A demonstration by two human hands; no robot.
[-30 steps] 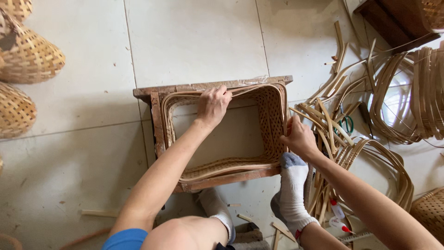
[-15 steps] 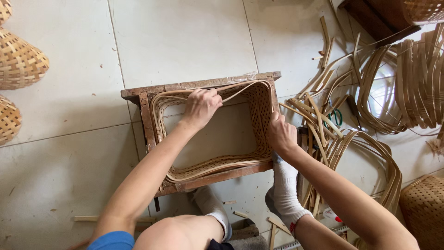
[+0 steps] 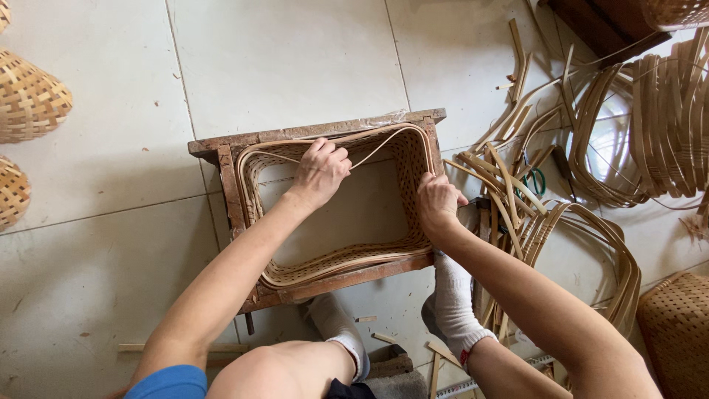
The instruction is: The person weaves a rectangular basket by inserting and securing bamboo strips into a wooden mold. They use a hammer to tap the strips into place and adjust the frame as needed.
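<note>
Woven basket: a rectangular wicker wall with rounded corners, seated inside a wooden frame that rests on the tiled floor, straight ahead of the person's knees.
Rim strip: a thin pale cane running along the basket's far edge; near the far right corner it lifts away from the weave and is not lying flush.
Left hand: reaches in over the far edge, fingers curled narrow and pinching the rim strip.
Right hand: on the basket's right wall, fingers closed over its top edge, holding it against the frame.
Progress: judging by the weave, the walls look complete on all four sides; the strip seems seated on the left and near sides, while the far side and right corner appear unfinished.
Edges: the frame hems the basket tightly; its far rail lies just beyond the left hand.
Open room: bare tile beyond and to the left of the frame; to the right, a heap of bent cane hoops and loose splints lies close to the right hand.
Further off: domed woven baskets at the left edge, well apart.
</note>
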